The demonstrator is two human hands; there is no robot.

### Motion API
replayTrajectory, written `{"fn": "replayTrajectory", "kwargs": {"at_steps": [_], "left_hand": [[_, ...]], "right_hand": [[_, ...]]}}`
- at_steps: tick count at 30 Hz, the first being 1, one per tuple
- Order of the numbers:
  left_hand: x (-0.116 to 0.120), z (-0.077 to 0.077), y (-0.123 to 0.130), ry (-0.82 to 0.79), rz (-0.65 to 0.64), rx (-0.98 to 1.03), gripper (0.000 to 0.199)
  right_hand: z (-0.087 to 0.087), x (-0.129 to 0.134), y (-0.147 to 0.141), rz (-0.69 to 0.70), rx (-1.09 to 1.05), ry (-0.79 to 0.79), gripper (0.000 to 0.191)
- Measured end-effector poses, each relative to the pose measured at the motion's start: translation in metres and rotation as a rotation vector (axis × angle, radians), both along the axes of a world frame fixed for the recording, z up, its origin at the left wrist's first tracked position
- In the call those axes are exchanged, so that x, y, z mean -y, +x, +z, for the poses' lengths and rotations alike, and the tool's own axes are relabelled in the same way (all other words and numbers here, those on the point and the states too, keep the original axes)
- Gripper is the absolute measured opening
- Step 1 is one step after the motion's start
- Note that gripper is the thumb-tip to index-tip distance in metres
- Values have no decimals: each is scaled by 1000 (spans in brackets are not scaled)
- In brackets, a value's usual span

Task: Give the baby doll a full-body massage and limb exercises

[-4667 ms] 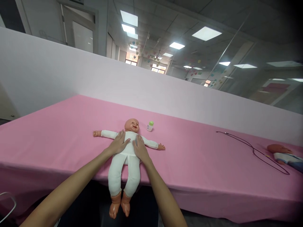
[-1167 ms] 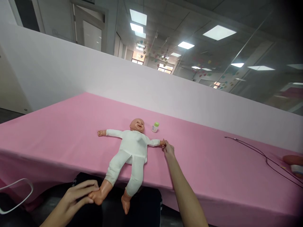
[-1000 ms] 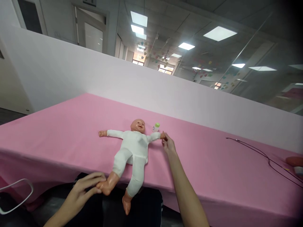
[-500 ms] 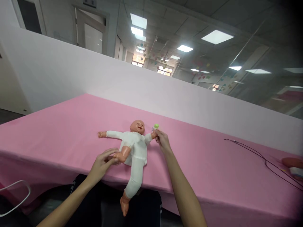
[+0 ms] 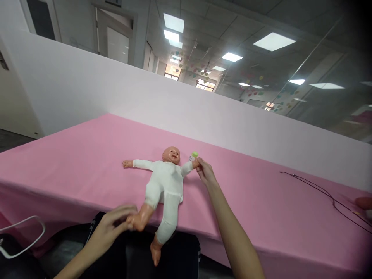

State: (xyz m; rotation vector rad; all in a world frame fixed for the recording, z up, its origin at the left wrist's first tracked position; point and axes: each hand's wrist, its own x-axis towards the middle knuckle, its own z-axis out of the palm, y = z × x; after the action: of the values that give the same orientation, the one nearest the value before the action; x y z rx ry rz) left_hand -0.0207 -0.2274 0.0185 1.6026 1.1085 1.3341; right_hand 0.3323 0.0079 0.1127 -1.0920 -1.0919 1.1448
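Observation:
A baby doll (image 5: 167,178) with a bald head and a white cloth body lies face up on the pink-covered table (image 5: 87,155). Its legs reach over the near edge. My left hand (image 5: 116,224) is closed round the toes of the doll's foot on the left, with that leg stretched out low; the hand is slightly blurred. My right hand (image 5: 205,170) pinches the doll's hand on the right side. Just behind that doll hand stands a small bottle with a light green cap (image 5: 194,154), partly hidden. The doll's other arm is spread out to the left.
A thin black cable (image 5: 316,190) runs across the table on the right, near an orange-brown object (image 5: 363,203) at the picture's edge. A white cable (image 5: 40,232) loops at the lower left. Behind the table rises a white partition (image 5: 162,100) with glass above.
My left hand has drawn the doll's foot down toward me, so the bent leg is now straightened. My right hand keeps its hold on the doll's hand. The view has shifted slightly.

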Motion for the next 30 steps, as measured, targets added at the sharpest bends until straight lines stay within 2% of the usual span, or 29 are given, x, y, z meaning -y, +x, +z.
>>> {"fn": "replayTrajectory", "kwargs": {"at_steps": [2, 4, 7, 9, 12, 16, 19, 22, 24, 26, 28, 30], "left_hand": [[-33, 19, 18, 27, 118, 98, 25], [-69, 34, 37, 10, 132, 196, 36], [-109, 43, 59, -80, 27, 286, 52], [-117, 43, 62, -111, 5, 323, 57], [-96, 38, 46, -140, 1, 335, 55], [-34, 22, 9, -183, 6, 238, 44], [11, -1, -8, -243, -35, 193, 42], [37, -26, -10, -303, -59, 192, 48], [43, -35, -8, -310, -39, 201, 50], [39, -34, -7, -289, -18, 210, 49], [26, -23, -4, -247, 27, 203, 45], [4, -4, 2, -188, 105, 208, 41]], "right_hand": [[7, 15, -22, 186, 198, 53, 35], [1, 31, -46, 324, 403, 66, 36], [-16, 49, -68, 338, 512, 101, 35], [-21, 50, -67, 311, 497, 99, 37], [-12, 33, -45, 270, 420, 53, 42], [-1, -2, 1, -3, 126, 20, 39], [-17, -17, 23, -178, -37, -83, 33], [-41, -18, 29, -244, -54, -167, 35], [-48, -17, 28, -246, -55, -183, 36], [-43, -15, 25, -239, -67, -182, 31], [-28, -11, 20, -196, -83, -143, 27], [-12, -3, 10, -91, -59, -62, 29]]}}
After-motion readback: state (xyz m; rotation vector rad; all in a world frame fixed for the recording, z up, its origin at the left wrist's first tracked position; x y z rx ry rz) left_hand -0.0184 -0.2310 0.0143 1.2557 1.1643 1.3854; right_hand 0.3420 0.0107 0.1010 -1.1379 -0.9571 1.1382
